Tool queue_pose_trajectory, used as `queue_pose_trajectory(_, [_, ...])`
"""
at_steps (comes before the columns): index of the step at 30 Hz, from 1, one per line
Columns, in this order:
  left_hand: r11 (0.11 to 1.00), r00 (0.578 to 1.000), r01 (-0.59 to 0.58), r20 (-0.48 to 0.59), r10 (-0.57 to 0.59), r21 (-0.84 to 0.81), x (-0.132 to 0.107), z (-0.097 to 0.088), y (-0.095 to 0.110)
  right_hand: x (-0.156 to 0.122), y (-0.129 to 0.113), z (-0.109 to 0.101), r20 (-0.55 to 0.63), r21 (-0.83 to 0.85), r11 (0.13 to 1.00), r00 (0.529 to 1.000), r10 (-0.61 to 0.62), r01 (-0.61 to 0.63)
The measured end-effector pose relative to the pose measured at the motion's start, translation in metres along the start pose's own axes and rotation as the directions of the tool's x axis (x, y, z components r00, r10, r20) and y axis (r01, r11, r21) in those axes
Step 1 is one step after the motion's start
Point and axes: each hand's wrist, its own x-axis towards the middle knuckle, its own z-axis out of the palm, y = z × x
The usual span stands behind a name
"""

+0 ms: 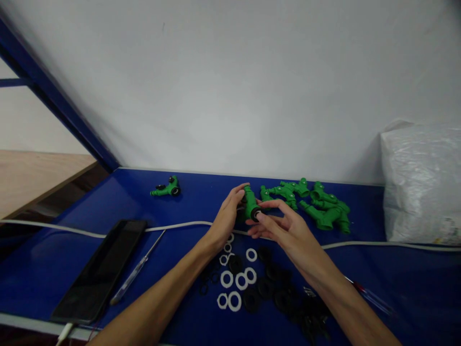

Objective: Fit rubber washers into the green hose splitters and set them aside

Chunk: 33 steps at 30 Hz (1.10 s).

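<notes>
Over the middle of the blue table, my left hand [226,214] grips a green plastic hose splitter [251,199], its thumb and fingers wrapped around the body. A dark ring shows in the splitter's lower opening. My right hand [286,228] has its thumb pressed at that opening, with the index finger against the side; any small part under the thumb is hidden. Below the hands lie several white rings [235,301] and black rings [251,300]. Several green splitters [326,216] lie to the right. Another splitter with black parts fitted [167,188] rests at the back left.
A black phone [101,269] and a clear-handled screwdriver [135,271] lie on the left. A white cable [180,225] crosses the table. A second screwdriver [370,295] lies near the right forearm. A plastic-wrapped bag [423,185] stands against the back wall.
</notes>
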Motion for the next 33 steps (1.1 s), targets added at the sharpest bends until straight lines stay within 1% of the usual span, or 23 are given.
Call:
queue_pose_trajectory(2, [0.982, 0.999, 0.034, 0.044, -0.026, -0.186, 0.002, 0.001, 0.0, 0.0, 0.0, 0.001, -0.015, -0.02, 0.999, 0.999, -0.037, 0.036])
queue_pose_trajectory(3, [0.967, 0.997, 0.052, 0.064, -0.037, -0.251, 0.003, 0.001, 0.001, 0.0, 0.0, 0.001, -0.03, -0.045, 0.996, 0.997, -0.073, 0.071])
queue_pose_trajectory(5, [0.943, 0.994, 0.082, 0.097, -0.053, -0.323, 0.002, 0.001, 0.004, 0.0, -0.002, 0.001, -0.071, -0.101, 0.983, 0.985, -0.158, 0.15])
queue_pose_trajectory(7, [0.929, 0.99, 0.108, 0.122, -0.069, -0.353, 0.001, 0.002, 0.006, 0.0, -0.004, 0.0, -0.104, -0.147, 0.968, 0.97, -0.22, 0.204])
queue_pose_trajectory(9, [0.93, 0.988, 0.128, 0.122, -0.091, -0.345, -0.002, 0.004, 0.007, 0.001, -0.006, -0.002, -0.116, -0.181, 0.959, 0.964, -0.24, 0.217])
queue_pose_trajectory(11, [0.945, 0.988, 0.135, 0.11, -0.106, -0.299, -0.004, 0.006, 0.007, 0.001, -0.006, -0.003, -0.113, -0.204, 0.954, 0.963, -0.244, 0.217])
queue_pose_trajectory(13, [0.961, 0.99, 0.125, 0.098, -0.103, -0.245, -0.006, 0.007, 0.005, 0.002, -0.004, -0.003, -0.107, -0.218, 0.95, 0.962, -0.25, 0.223])
queue_pose_trajectory(16, [0.973, 0.99, 0.111, 0.112, -0.089, -0.204, -0.006, 0.005, 0.002, 0.003, -0.002, -0.005, -0.1, -0.247, 0.943, 0.962, -0.254, 0.223])
queue_pose_trajectory(22, [0.977, 0.986, 0.1, 0.15, -0.072, -0.187, -0.005, 0.002, -0.001, 0.004, -0.002, -0.008, -0.105, -0.25, 0.947, 0.966, -0.235, 0.203])
queue_pose_trajectory(33, [0.984, 0.987, 0.081, 0.151, -0.058, -0.156, -0.005, 0.002, -0.004, 0.004, 0.001, -0.008, -0.09, -0.273, 0.935, 0.962, -0.258, 0.226])
